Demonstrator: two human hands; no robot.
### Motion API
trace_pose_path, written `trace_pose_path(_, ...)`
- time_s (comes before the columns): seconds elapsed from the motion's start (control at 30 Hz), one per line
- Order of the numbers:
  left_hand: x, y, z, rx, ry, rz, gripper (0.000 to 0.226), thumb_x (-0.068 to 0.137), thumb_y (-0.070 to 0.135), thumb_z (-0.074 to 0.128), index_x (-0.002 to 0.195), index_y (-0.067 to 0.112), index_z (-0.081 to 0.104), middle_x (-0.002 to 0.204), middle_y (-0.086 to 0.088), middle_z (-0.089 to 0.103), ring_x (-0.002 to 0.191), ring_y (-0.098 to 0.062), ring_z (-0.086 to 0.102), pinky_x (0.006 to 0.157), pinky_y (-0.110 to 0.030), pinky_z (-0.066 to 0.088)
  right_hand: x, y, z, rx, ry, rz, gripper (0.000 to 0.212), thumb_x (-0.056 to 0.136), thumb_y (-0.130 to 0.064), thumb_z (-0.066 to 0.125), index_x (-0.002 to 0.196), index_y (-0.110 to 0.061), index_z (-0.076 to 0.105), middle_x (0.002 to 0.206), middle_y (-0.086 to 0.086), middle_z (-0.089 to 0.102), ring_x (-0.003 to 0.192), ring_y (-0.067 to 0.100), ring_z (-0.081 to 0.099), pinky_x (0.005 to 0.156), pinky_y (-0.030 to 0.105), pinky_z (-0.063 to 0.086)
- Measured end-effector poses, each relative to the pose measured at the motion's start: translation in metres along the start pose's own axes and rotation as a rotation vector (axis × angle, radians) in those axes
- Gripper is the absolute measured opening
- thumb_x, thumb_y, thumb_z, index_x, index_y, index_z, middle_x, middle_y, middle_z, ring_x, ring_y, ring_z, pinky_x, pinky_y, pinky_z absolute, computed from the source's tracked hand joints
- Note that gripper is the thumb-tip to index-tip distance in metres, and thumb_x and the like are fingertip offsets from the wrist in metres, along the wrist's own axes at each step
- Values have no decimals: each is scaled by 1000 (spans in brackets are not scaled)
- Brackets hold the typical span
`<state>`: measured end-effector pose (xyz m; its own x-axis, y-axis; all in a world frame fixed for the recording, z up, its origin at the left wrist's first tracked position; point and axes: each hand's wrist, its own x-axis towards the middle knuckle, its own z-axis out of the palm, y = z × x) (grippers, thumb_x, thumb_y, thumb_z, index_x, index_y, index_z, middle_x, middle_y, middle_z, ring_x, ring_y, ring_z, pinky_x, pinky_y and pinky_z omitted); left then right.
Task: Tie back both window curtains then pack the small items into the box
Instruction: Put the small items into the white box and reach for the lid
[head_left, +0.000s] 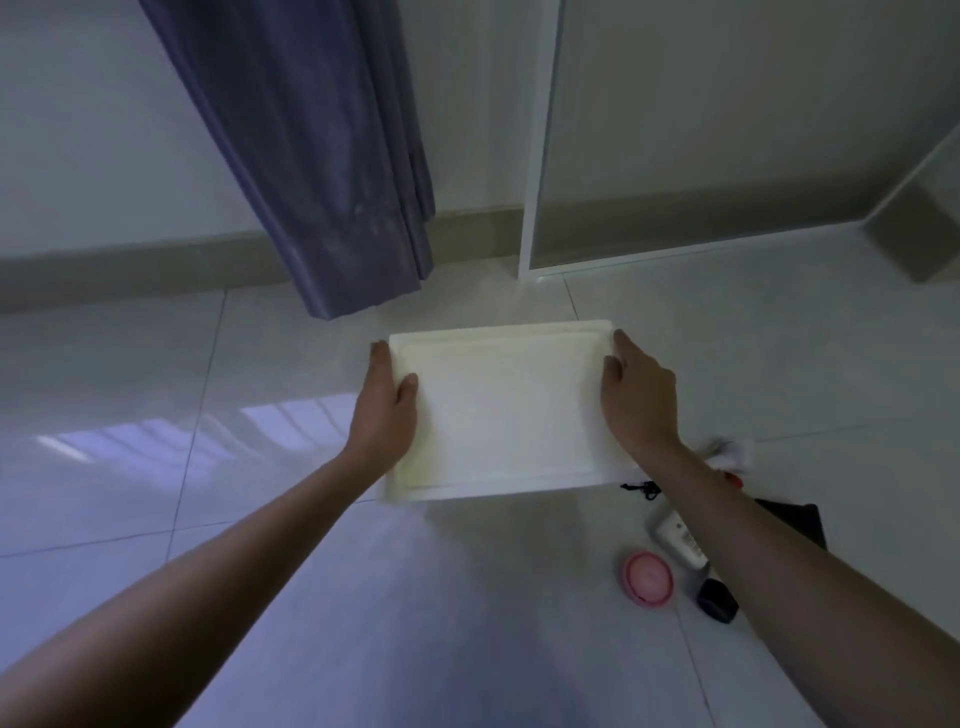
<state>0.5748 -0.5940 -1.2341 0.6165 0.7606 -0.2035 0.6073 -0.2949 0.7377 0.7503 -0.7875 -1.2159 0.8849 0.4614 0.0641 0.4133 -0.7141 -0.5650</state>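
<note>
Both hands held a white lidded box over the tiled floor, below a hanging curtain.

The pale tiled floor (260, 519) filled the view, with a blue-grey curtain (332, 156) hanging near the wall and a white door frame (540, 156) just beside it. The white box (498, 410) sat in the middle; the left hand (382, 410) gripped its left edge, thumb curled onto the lid, and the right hand (636, 400) gripped the right edge. Near the right forearm lay a black pouch (800, 519), a white tube (675, 538), a pink round case (649, 578) and a small black object (718, 601).
</note>
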Motion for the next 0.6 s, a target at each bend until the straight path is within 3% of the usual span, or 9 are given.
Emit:
trace_pose_path(0.13, -2, 6, 7, 3, 63, -24, 55, 103, 22, 27, 151, 17, 2, 159, -3, 13, 143, -26, 21, 117, -45, 21, 2, 0, 6, -31, 18, 2, 41, 101, -12, 36, 141, -5, 43, 112, 18, 67, 99, 33, 63, 90, 35, 47)
trace_pose_path(0.23, -1, 9, 10, 8, 78, -31, 53, 103, 18, 24, 151, 15, 2, 160, -4, 3, 147, -26, 3, 119, -47, 8, 9, 3, 10, -87, 8, -3, 39, 101, -11, 34, 137, -3, 46, 112, 21, 65, 100, 36, 61, 86, 34, 44)
trace_pose_path(0.3, -2, 12, 9, -23, 82, -49, 52, 104, 18, 23, 151, 16, 2, 160, -4, 0, 147, -29, 0, 119, -48, 6, 10, 1, 9, -106, 22, -17, 38, 101, -11, 33, 136, -1, 46, 110, 22, 65, 98, 37, 61, 84, 35, 44)
trace_pose_path(0.4, -2, 21, 2, -101, 103, -23, 53, 103, 18, 24, 151, 18, 2, 159, -6, 11, 145, -29, 14, 119, -45, 13, 12, -8, 0, -98, 89, -21, 38, 101, -9, 34, 135, -1, 47, 106, 22, 66, 95, 38, 61, 79, 35, 44)
trace_pose_path(0.47, -2, 30, -14, -159, 119, 52, 51, 103, 17, 27, 151, 21, 10, 146, -5, 37, 131, -25, 39, 111, -39, 31, 15, -22, -10, -75, 137, -48, 36, 99, -8, 34, 130, -2, 51, 97, 21, 66, 89, 37, 62, 73, 31, 43)
trace_pose_path(0.53, -2, 37, -43, -213, 165, 91, 47, 102, 16, 30, 147, 24, 22, 129, -3, 50, 113, -23, 51, 96, -33, 39, 18, -47, -20, -18, 155, -96, 35, 96, -6, 34, 124, -4, 55, 95, 18, 65, 88, 36, 60, 79, 36, 48)
trace_pose_path(0.6, -2, 29, -78, -245, 239, 108, 46, 101, 15, 33, 146, 26, 28, 123, 0, 50, 104, -20, 51, 87, -28, 39, 23, -86, -22, 43, 105, -114, 37, 93, -8, 39, 127, -7, 54, 113, 18, 64, 104, 36, 58, 89, 37, 44)
